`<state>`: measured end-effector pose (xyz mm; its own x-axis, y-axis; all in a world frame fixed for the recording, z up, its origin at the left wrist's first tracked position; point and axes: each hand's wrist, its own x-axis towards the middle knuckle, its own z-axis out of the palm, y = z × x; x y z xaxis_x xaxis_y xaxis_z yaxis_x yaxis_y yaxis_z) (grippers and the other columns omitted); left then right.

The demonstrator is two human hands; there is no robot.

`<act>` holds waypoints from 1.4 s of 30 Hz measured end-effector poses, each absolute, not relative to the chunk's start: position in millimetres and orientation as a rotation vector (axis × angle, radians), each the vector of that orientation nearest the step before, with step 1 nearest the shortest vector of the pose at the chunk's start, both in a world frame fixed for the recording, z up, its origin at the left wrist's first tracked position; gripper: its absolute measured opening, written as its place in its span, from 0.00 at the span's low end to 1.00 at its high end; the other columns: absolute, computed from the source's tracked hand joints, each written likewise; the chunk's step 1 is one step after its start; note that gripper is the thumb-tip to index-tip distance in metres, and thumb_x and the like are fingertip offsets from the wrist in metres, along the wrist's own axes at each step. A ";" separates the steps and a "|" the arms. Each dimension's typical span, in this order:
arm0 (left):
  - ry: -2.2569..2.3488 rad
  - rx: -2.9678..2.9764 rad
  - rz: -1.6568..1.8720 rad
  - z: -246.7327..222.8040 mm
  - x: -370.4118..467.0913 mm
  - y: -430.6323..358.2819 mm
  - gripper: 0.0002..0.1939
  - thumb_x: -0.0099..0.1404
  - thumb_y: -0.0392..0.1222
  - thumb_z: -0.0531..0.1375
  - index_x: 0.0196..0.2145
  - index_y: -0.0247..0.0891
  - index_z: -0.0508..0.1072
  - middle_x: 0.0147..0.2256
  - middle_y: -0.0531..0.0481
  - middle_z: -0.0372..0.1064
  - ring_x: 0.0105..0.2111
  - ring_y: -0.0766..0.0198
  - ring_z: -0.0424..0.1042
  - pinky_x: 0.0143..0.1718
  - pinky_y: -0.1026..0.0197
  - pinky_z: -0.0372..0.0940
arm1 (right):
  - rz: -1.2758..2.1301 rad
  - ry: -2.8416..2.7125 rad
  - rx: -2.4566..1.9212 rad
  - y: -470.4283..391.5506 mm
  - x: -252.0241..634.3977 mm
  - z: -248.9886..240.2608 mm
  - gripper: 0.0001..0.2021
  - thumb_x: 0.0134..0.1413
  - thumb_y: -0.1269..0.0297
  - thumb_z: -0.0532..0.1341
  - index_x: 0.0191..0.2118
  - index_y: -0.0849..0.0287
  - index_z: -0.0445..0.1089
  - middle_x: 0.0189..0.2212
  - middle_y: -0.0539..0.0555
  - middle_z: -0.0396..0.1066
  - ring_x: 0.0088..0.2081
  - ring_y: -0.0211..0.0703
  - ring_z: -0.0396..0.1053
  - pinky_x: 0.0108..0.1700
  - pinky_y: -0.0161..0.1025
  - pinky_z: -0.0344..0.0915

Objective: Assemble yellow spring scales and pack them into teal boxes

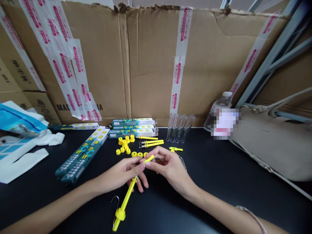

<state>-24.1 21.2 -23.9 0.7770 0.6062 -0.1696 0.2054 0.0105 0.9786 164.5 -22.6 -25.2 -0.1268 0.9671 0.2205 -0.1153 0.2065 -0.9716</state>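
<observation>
Yellow rod [128, 196], long axis running down-left from the left hand [126, 173], the nearer one, whose grip appears closed about its upper end. The right hand [172, 167] pinches a short yellow stem [149, 159] between both hands; fingers hide any join.

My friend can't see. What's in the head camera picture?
The left hand holds a yellow hooked rod and the right hand pinches a small yellow piece, over a black table. Beyond are yellow parts, narrow boxes and clear tubes, before a big cardboard wall.
</observation>
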 end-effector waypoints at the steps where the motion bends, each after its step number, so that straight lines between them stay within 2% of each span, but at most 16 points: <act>1: 0.681 1.560 0.349 -23.7 -22.5 20.5 0.29 0.66 0.64 0.55 0.50 0.36 0.69 0.29 0.48 0.77 0.25 0.65 0.76 0.21 0.70 0.59 | 1.166 -1.381 -0.921 -22.4 163.8 -26.6 0.11 0.48 0.57 0.71 0.34 0.58 0.74 0.30 0.49 0.75 0.30 0.36 0.71 0.32 0.33 0.67; 4: 0.723 1.558 0.359 -23.5 -19.0 18.5 0.28 0.63 0.67 0.55 0.38 0.35 0.70 0.21 0.53 0.71 0.18 0.69 0.69 0.16 0.71 0.55 | 1.080 -1.490 -0.967 -21.1 164.2 -28.9 0.11 0.52 0.56 0.68 0.36 0.58 0.75 0.31 0.50 0.75 0.29 0.37 0.69 0.34 0.36 0.67; 7: 0.748 1.549 0.384 -24.1 -18.5 17.7 0.29 0.61 0.70 0.54 0.29 0.37 0.66 0.17 0.56 0.66 0.14 0.71 0.62 0.13 0.72 0.54 | 0.934 -1.601 -1.003 -19.8 172.3 -23.5 0.11 0.53 0.59 0.68 0.42 0.56 0.76 0.39 0.52 0.75 0.33 0.39 0.68 0.34 0.36 0.66; 10: 0.771 1.543 0.405 -24.8 -19.0 17.1 0.29 0.62 0.70 0.52 0.27 0.37 0.64 0.16 0.56 0.64 0.13 0.72 0.61 0.12 0.73 0.52 | 0.622 -1.939 -1.011 -17.7 189.3 -11.5 0.19 0.56 0.64 0.66 0.54 0.54 0.69 0.47 0.54 0.73 0.36 0.40 0.67 0.35 0.36 0.67; 11: 0.780 1.542 0.416 -24.9 -19.0 16.8 0.29 0.63 0.69 0.52 0.28 0.37 0.65 0.16 0.56 0.64 0.13 0.71 0.61 0.12 0.73 0.52 | 0.500 -2.060 -1.049 -16.5 196.0 -7.6 0.19 0.57 0.64 0.66 0.54 0.55 0.68 0.46 0.54 0.74 0.37 0.41 0.68 0.39 0.38 0.67; 12: 0.788 1.542 0.428 -24.9 -18.9 16.5 0.28 0.63 0.68 0.52 0.29 0.37 0.65 0.16 0.56 0.65 0.13 0.71 0.61 0.12 0.73 0.52 | 0.395 -2.193 -1.081 -15.0 202.6 -4.4 0.15 0.59 0.63 0.64 0.51 0.55 0.70 0.44 0.53 0.75 0.41 0.42 0.69 0.44 0.40 0.67; 14: 0.802 1.544 0.454 -24.6 -18.7 16.0 0.27 0.65 0.66 0.51 0.31 0.37 0.66 0.17 0.56 0.65 0.13 0.71 0.61 0.12 0.72 0.52 | 0.366 -2.279 -1.119 -11.2 214.3 -1.2 0.12 0.56 0.61 0.67 0.46 0.55 0.74 0.42 0.54 0.75 0.47 0.46 0.69 0.53 0.45 0.63; 16: 0.811 1.543 0.481 -23.9 -18.9 15.9 0.25 0.66 0.64 0.50 0.32 0.37 0.66 0.17 0.57 0.64 0.13 0.72 0.60 0.12 0.72 0.51 | 0.363 -2.306 -1.179 -7.0 222.6 -2.5 0.17 0.51 0.58 0.70 0.46 0.57 0.75 0.43 0.57 0.74 0.49 0.51 0.68 0.54 0.49 0.62; 19: 0.810 1.543 0.515 -22.9 -20.0 15.9 0.23 0.68 0.60 0.50 0.31 0.37 0.65 0.16 0.58 0.61 0.13 0.72 0.59 0.12 0.72 0.51 | 0.383 -2.332 -1.249 -1.5 228.9 -9.2 0.20 0.47 0.57 0.72 0.46 0.58 0.76 0.43 0.59 0.73 0.47 0.53 0.69 0.50 0.48 0.65; 29: 0.830 1.570 0.487 -24.3 -19.4 14.0 0.21 0.69 0.57 0.48 0.31 0.37 0.65 0.17 0.58 0.62 0.13 0.71 0.58 0.13 0.71 0.49 | 0.499 -2.314 -1.174 6.2 228.0 -16.5 0.02 0.52 0.68 0.69 0.33 0.56 0.78 0.34 0.54 0.75 0.42 0.48 0.70 0.46 0.44 0.66; 35: 0.838 1.587 0.490 -25.8 -19.6 13.3 0.20 0.70 0.56 0.48 0.31 0.37 0.64 0.17 0.57 0.62 0.14 0.71 0.58 0.14 0.70 0.51 | 0.603 -2.166 -1.116 4.2 225.3 -16.1 0.05 0.50 0.71 0.69 0.26 0.56 0.77 0.32 0.54 0.75 0.41 0.48 0.70 0.46 0.45 0.65; 37: 0.836 1.596 0.494 -26.4 -20.2 12.6 0.20 0.70 0.56 0.48 0.31 0.37 0.65 0.17 0.57 0.62 0.14 0.71 0.58 0.15 0.70 0.53 | 0.651 -2.079 -1.115 2.6 225.0 -12.1 0.04 0.48 0.71 0.69 0.26 0.55 0.77 0.32 0.53 0.76 0.41 0.48 0.70 0.47 0.45 0.64; 40: 0.840 1.613 0.495 -27.2 -20.7 10.7 0.21 0.70 0.57 0.47 0.31 0.37 0.65 0.17 0.56 0.62 0.15 0.70 0.58 0.16 0.69 0.54 | 0.758 -1.893 -1.120 1.1 223.6 -7.0 0.01 0.50 0.66 0.69 0.30 0.56 0.78 0.30 0.52 0.77 0.35 0.45 0.71 0.43 0.44 0.66; 42: 0.847 1.630 0.495 -27.3 -20.6 8.9 0.22 0.69 0.58 0.48 0.32 0.37 0.66 0.17 0.57 0.62 0.15 0.70 0.58 0.16 0.69 0.54 | 0.859 -1.737 -1.100 0.4 220.1 -7.1 0.06 0.52 0.60 0.68 0.34 0.57 0.78 0.31 0.52 0.77 0.32 0.43 0.73 0.39 0.42 0.69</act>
<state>-20.6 8.9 -27.3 0.6476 0.7515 -0.1256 0.2595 -0.0626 0.9637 220.1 0.4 -7.1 -0.2183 0.9251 0.3107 0.3145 0.3681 -0.8750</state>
